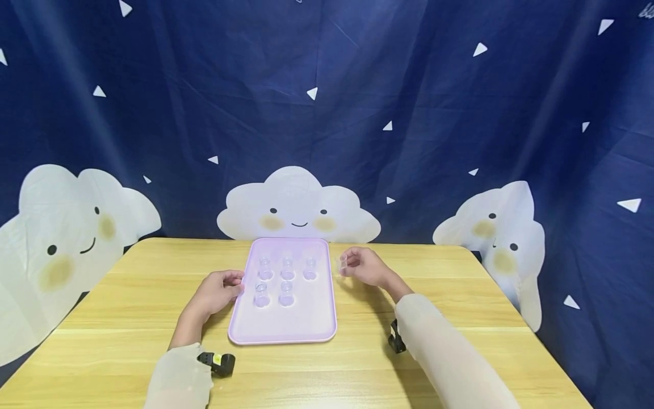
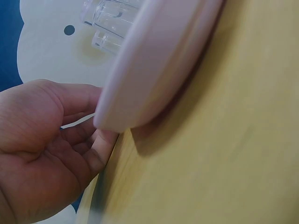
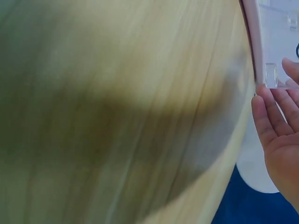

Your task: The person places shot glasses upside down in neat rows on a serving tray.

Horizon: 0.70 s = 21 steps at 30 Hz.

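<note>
A pale purple tray [image 1: 306,324] lies on the table with several small clear bottles [image 1: 286,295] standing on it in two rows. At its left edge is my left hand [image 1: 213,292]; in the left wrist view the fingers [image 2: 81,98] grip the tray's rim [image 2: 135,88]. Just beyond the tray's right edge, my right hand [image 1: 365,266] pinches another small clear bottle [image 1: 342,264] between thumb and fingertips, raised off the table. That bottle [image 3: 271,75] shows only partly in the right wrist view.
The wooden table [image 1: 434,352] extends around the tray on both sides and in front. Behind it hangs a dark blue curtain [image 1: 255,102] with white clouds and triangles. A small black camera [image 1: 217,363] is worn at my left wrist, another [image 1: 396,338] at my right.
</note>
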Each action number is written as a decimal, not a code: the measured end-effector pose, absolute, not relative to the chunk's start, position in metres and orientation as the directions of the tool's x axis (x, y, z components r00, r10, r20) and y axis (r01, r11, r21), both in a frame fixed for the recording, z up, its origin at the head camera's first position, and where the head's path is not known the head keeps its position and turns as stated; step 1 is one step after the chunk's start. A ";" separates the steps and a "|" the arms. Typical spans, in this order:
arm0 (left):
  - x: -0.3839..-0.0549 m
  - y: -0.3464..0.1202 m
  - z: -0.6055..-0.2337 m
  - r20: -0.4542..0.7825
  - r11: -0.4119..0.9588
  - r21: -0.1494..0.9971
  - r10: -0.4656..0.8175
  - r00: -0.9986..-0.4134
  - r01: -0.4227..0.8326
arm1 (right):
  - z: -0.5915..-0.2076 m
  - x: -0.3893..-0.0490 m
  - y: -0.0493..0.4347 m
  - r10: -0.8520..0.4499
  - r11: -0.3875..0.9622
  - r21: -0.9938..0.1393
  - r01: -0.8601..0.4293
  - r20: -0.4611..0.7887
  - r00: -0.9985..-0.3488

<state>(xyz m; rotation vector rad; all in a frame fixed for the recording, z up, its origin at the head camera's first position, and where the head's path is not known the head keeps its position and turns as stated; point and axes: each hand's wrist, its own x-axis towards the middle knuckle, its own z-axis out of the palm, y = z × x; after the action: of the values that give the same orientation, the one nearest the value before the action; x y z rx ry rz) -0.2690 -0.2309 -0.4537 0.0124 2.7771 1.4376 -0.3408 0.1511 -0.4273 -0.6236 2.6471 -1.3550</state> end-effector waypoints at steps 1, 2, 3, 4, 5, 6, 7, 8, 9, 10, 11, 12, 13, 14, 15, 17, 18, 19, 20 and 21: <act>-0.269 -0.231 -0.454 -0.009 0.577 0.817 0.014 -1.000 0.000 | -0.426 -0.340 0.151 -0.414 0.520 -0.790 -0.325 0.100 -0.905; -0.269 -0.231 -0.454 -0.010 0.578 0.816 0.013 -1.000 -0.001 | -0.424 -0.340 0.150 -0.426 0.520 -0.784 -0.338 0.105 -0.899; -0.269 -0.231 -0.454 -0.013 0.579 0.815 0.010 -1.000 -0.005 | -0.422 -0.339 0.150 -0.439 0.518 -0.779 -0.353 0.112 -0.891; -0.269 -0.231 -0.453 -0.015 0.581 0.814 0.008 -1.000 -0.008 | -0.420 -0.338 0.149 -0.451 0.518 -0.772 -0.367 0.118 -0.885; -0.269 -0.230 -0.453 -0.017 0.583 0.813 0.006 -1.000 -0.011 | -0.418 -0.337 0.148 -0.462 0.519 -0.766 -0.380 0.123 -0.878; -0.269 -0.230 -0.453 -0.018 0.583 0.812 0.007 -1.000 -0.010 | -0.416 -0.337 0.147 -0.471 0.518 -0.761 -0.391 0.128 -0.873; -0.269 -0.230 -0.453 -0.019 0.584 0.812 0.005 -1.000 -0.013 | -0.415 -0.336 0.147 -0.480 0.521 -0.754 -0.401 0.130 -0.868; -0.269 -0.230 -0.453 -0.021 0.585 0.811 0.002 -1.000 -0.016 | -0.414 -0.336 0.146 -0.487 0.524 -0.746 -0.411 0.134 -0.863; -0.270 -0.230 -0.453 -0.021 0.585 0.811 0.002 -1.000 -0.016 | -0.413 -0.335 0.145 -0.493 0.529 -0.737 -0.421 0.137 -0.859; -0.269 -0.230 -0.453 -0.021 0.585 0.811 0.003 -1.000 -0.015 | -0.412 -0.335 0.145 -0.498 0.534 -0.729 -0.428 0.138 -0.856; -0.269 -0.230 -0.452 -0.019 0.587 0.809 0.005 -1.000 -0.012 | -0.411 -0.334 0.144 -0.504 0.538 -0.721 -0.438 0.141 -0.852; -0.269 -0.230 -0.452 -0.018 0.587 0.809 0.007 -1.000 -0.010 | -0.410 -0.334 0.144 -0.510 0.543 -0.713 -0.444 0.140 -0.849; -0.269 -0.230 -0.452 -0.021 0.589 0.808 0.004 -1.000 -0.015 | -0.409 -0.333 0.143 -0.514 0.549 -0.706 -0.447 0.137 -0.847; -0.269 -0.231 -0.453 -0.021 0.590 0.807 0.004 -1.000 -0.015 | -0.408 -0.332 0.143 -0.518 0.552 -0.703 -0.448 0.132 -0.845; -0.269 -0.231 -0.452 -0.020 0.592 0.806 0.006 -1.000 -0.012 | -0.408 -0.331 0.142 -0.525 0.555 -0.696 -0.456 0.132 -0.840; -0.269 -0.231 -0.452 -0.018 0.594 0.804 0.007 -1.000 -0.010 | -0.407 -0.328 0.142 -0.539 0.565 -0.679 -0.470 0.128 -0.833; -0.269 -0.231 -0.452 -0.020 0.592 0.806 0.007 -1.000 -0.012 | -0.406 -0.327 0.141 -0.547 0.571 -0.668 -0.477 0.124 -0.828; -0.268 -0.231 -0.452 -0.019 0.592 0.806 0.006 -1.000 -0.012 | -0.406 -0.326 0.141 -0.556 0.575 -0.657 -0.488 0.125 -0.822; -0.268 -0.230 -0.451 -0.017 0.592 0.806 0.007 -1.000 -0.010 | -0.406 -0.325 0.140 -0.566 0.579 -0.640 -0.504 0.129 -0.814; -0.268 -0.230 -0.451 -0.016 0.592 0.806 0.008 -1.000 -0.008 | -0.406 -0.325 0.140 -0.577 0.583 -0.624 -0.521 0.135 -0.806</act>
<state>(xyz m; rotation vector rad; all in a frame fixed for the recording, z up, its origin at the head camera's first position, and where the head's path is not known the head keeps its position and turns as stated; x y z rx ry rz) -0.2678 -0.2303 -0.4509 0.0004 2.7875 1.4104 -0.3245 0.1398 -0.4058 -0.9457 2.7206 -1.0307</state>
